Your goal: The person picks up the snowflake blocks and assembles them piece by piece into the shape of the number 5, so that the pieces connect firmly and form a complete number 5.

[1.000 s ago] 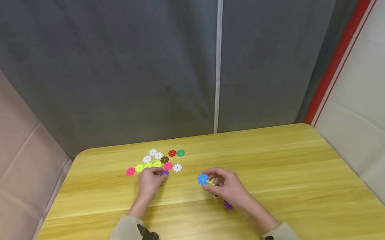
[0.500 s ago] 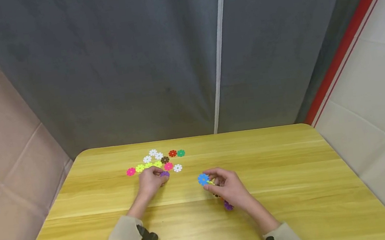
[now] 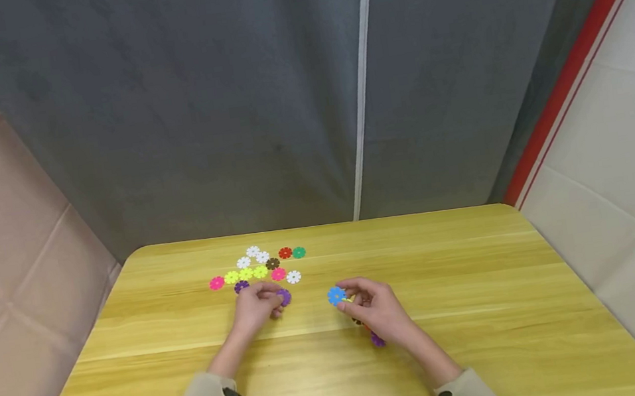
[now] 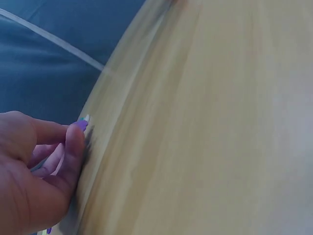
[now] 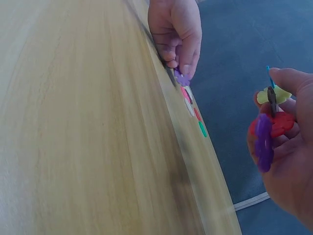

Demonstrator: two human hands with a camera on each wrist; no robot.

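the left hand (image 3: 256,308) is pinching a purple flower-shaped disc (image 3: 284,296) between thumb and fingertips, holding it low over the yellow wooden counter (image 3: 489,309); the right wrist view is showing the same disc (image 5: 183,78) at the tips of its curled fingers, right at the counter's surface. the right hand (image 3: 377,310) is gripping a small cluster of joined discs (image 5: 269,122), with a blue disc (image 3: 336,296) standing out at its front, a purple disc (image 3: 377,339) sticking out beneath the palm, and red and yellow-green pieces wedged between them in the right wrist view. the 2 hands are lying near each other but apart, the cluster just to the right of the pinched disc.

beyond the left hand a loose spread of discs (image 3: 260,266) is lying flat on the counter: 3 white ones at the back, a red disc (image 3: 285,253) beside a green disc (image 3: 298,252), a row of yellow-green ones, 2 pink ones, a brown one, another white one and a dark purple disc (image 3: 241,286) just beside the left hand's knuckles. a grey curtain (image 3: 221,103) is hanging behind the counter.
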